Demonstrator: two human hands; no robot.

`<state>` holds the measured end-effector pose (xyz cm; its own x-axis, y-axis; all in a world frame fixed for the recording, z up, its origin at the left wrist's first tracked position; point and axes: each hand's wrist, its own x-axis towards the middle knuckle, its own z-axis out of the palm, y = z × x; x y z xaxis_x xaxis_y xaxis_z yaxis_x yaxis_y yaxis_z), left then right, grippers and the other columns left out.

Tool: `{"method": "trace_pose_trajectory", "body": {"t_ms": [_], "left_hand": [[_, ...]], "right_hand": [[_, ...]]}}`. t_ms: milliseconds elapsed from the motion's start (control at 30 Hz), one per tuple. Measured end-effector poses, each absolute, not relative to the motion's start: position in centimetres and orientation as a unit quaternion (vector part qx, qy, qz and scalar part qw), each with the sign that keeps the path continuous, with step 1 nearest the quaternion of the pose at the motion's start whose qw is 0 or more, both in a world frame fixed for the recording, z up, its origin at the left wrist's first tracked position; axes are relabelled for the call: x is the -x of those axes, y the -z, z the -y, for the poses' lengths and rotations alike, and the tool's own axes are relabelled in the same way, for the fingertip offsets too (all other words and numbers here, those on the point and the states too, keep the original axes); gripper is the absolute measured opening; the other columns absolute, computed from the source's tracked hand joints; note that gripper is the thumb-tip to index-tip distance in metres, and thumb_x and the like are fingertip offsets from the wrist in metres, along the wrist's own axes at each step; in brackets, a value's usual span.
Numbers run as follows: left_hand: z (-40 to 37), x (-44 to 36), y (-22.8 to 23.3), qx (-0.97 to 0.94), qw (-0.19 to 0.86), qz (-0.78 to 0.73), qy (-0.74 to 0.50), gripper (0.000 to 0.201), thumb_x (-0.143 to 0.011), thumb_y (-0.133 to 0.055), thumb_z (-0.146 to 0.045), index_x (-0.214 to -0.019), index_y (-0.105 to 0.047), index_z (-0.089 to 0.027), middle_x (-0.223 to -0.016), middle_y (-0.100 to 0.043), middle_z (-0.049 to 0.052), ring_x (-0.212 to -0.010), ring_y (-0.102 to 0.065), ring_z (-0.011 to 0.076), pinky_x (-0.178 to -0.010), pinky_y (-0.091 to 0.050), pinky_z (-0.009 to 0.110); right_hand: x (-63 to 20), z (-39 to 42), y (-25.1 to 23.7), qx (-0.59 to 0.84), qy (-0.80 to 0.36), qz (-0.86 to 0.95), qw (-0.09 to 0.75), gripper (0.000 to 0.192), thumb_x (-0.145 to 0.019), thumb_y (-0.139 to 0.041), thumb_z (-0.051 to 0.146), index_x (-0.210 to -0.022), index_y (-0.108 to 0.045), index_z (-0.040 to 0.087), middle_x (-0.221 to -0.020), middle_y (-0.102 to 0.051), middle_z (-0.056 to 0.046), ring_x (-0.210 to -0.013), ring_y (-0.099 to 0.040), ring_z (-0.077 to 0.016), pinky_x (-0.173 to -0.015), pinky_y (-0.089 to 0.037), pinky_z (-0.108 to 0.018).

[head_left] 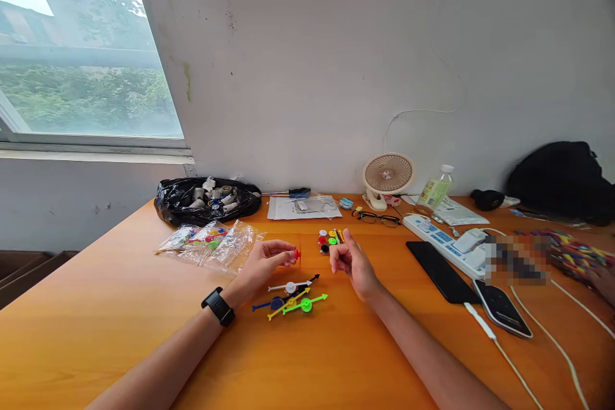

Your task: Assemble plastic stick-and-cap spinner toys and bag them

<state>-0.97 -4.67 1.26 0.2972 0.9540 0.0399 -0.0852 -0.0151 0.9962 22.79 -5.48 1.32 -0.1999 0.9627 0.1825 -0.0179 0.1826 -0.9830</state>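
My left hand (269, 260) is closed in a pinch on a red arrow spinner (298, 255), held a little above the table. Across from it, my right hand (354, 265) has its thumb raised apart from loosely curled fingers, and nothing shows between them. Just behind the right hand lie small coloured round bases (323, 240) and a few arrows. Nearer to me is a loose group of arrow spinners: a white one (290, 287), a blue one (277, 303), a yellow one (291, 302), a green one (306, 305) and a partly covered black one.
Clear plastic bags (211, 245) of coloured parts lie left, before a black bag (166, 202). Behind are a fan (388, 174), glasses (377, 218) and a bottle (435, 191). A power strip (444, 245), black phone (439, 271) and cables occupy the right; another person's hand (606, 282) shows there.
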Motion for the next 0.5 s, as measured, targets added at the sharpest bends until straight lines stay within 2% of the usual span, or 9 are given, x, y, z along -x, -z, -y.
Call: {"method": "trace_pose_trajectory", "body": {"t_ms": [200,400,500], "left_hand": [[4.8,0.9,-0.8,-0.561,0.583,-0.389,-0.440,0.024,-0.081,-0.078,-0.034,-0.093,-0.078,-0.013,-0.091,-0.079,0.011,-0.080,-0.070,0.0182,-0.078,-0.053,0.028],[4.4,0.8,0.0,-0.563,0.594,-0.371,-0.439,0.019,-0.081,-0.077,-0.030,-0.089,-0.076,-0.014,-0.083,-0.077,0.007,-0.071,-0.067,0.0150,-0.070,-0.051,0.025],[4.2,0.9,0.4,-0.549,0.597,-0.367,-0.456,0.020,-0.083,-0.077,-0.030,-0.095,-0.075,-0.014,-0.082,-0.076,0.006,-0.074,-0.067,0.0144,-0.072,-0.051,0.024]], "right_hand": [[-22.6,5.6,-1.5,0.402,-0.493,0.596,0.490,0.082,-0.101,-0.029,0.072,-0.045,-0.058,0.019,-0.048,-0.036,-0.001,-0.054,-0.029,-0.0140,-0.058,-0.018,-0.035],[-22.3,5.9,-2.1,0.425,-0.474,0.600,0.485,0.082,-0.097,-0.035,0.077,-0.043,-0.057,0.020,-0.048,-0.035,-0.001,-0.054,-0.030,-0.0144,-0.057,-0.022,-0.034],[-22.2,5.9,-2.0,0.423,-0.465,0.605,0.489,0.078,-0.096,-0.041,0.077,-0.046,-0.059,0.020,-0.049,-0.037,-0.001,-0.054,-0.031,-0.0141,-0.057,-0.023,-0.033]]}}
